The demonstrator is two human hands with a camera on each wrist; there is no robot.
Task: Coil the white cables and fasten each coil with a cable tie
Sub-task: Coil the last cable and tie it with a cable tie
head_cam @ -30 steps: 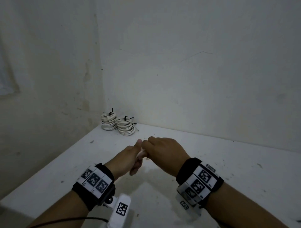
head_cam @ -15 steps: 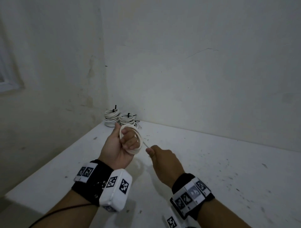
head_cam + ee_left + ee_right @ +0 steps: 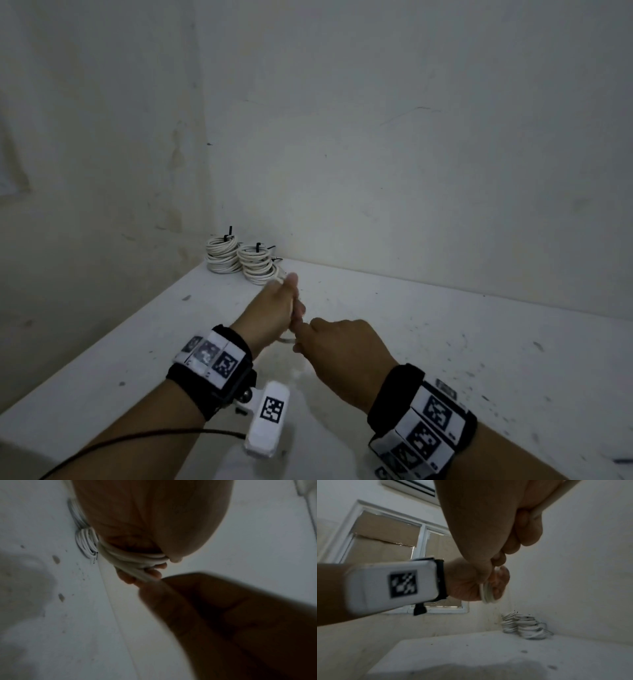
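white cable [image 3: 137, 559] looks light, thin and springy, a judgement: loops likely want to pop open, so best taken across the whole bundle, not one strand. it sits partly coiled in the left hand [image 3: 274, 310], above the bench [image 3: 479, 342], fingers curled round the loops. right hand [image 3: 342, 349], touching the left, pinches the free strand running off the coil. coil plane looks roughly upright, strand leading from the coil toward the right hand; free end hidden. finished coils [image 3: 239, 262] with black ties lie in the far corner.
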